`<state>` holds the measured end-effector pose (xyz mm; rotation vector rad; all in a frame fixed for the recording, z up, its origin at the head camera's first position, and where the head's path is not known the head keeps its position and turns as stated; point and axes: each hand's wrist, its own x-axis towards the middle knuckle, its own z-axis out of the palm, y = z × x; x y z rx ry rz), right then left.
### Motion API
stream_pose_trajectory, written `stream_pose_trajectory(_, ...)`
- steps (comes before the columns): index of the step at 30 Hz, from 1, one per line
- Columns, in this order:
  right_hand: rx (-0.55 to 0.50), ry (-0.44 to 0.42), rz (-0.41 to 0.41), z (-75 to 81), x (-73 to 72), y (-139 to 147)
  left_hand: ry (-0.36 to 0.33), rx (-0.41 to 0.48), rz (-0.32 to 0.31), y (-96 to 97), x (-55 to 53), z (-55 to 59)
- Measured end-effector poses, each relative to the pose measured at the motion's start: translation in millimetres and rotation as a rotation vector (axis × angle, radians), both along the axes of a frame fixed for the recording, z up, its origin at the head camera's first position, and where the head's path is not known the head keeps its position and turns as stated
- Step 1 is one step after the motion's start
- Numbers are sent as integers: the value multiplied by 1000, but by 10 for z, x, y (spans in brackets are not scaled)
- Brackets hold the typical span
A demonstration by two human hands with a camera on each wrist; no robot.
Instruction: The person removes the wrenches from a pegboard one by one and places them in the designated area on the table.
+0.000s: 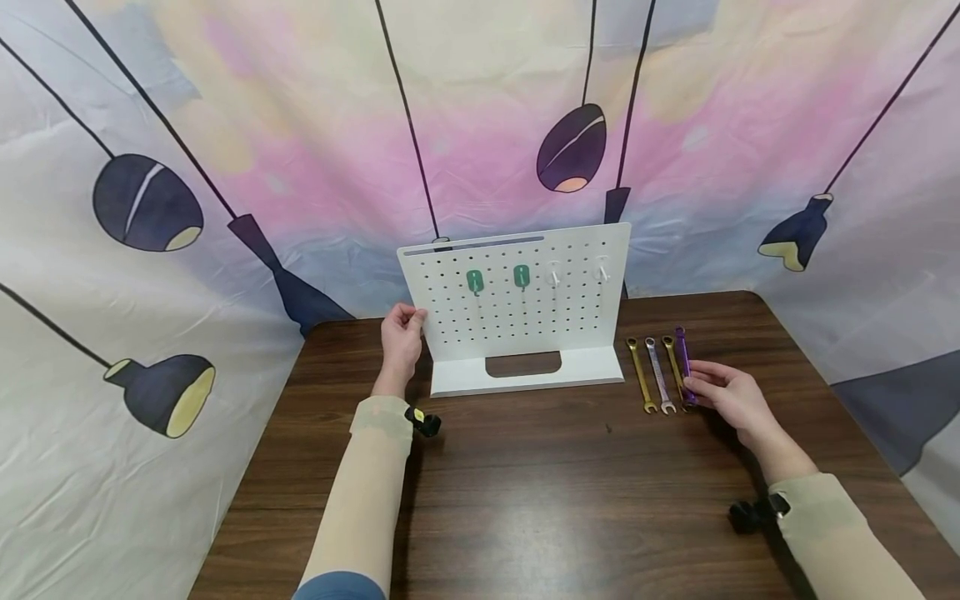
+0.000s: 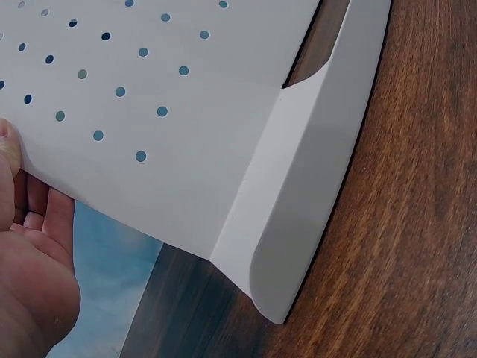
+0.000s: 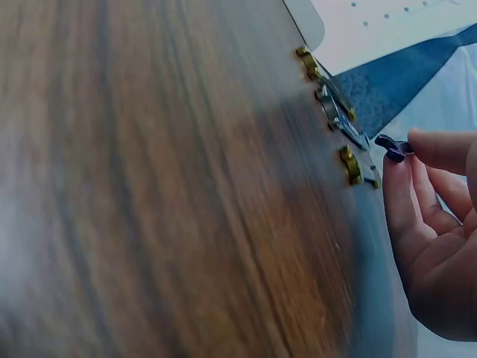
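A white pegboard stand (image 1: 517,308) stands upright near the back of the table, with two green hooks (image 1: 521,276) and two clear hooks (image 1: 553,273) on its face. My left hand (image 1: 402,340) grips its left edge, thumb on the front and fingers behind, as the left wrist view shows. To the right of the board, my right hand (image 1: 731,398) pinches a purple wrench (image 1: 685,367) between thumb and fingertips. In the right wrist view, the purple wrench (image 3: 395,148) is seen end-on, raised off the table. Beside it lie a gold wrench (image 1: 640,375), a silver wrench (image 1: 660,375) and another gold wrench (image 1: 672,367).
The brown wooden table (image 1: 525,500) reaches back to a patterned cloth backdrop (image 1: 480,125) with printed lamps. The board's flat base (image 1: 592,367) extends toward me and has an oblong cutout. A small dark speck (image 1: 608,428) lies in front of the wrenches.
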<state>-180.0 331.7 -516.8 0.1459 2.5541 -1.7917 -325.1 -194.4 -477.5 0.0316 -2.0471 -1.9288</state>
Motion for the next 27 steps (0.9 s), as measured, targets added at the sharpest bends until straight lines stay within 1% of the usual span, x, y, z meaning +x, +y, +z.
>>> stream_pose_trajectory(9, 77, -42, 18, -32, 0, 122, -13, 22, -24, -21, -4, 28)
stream_pose_trajectory(17, 143, -68, 22, -56, -19, 163, -36, 33, -49, 24, 135, 202)
stream_pose_trajectory(20, 163, -62, 18, -56, -34, 168, -36, 42, -50, 24, 141, 205)
stream_pose_trajectory(27, 197, -59, 5, -52, -39, 174, -1, 6, -48, 35, 177, 231)
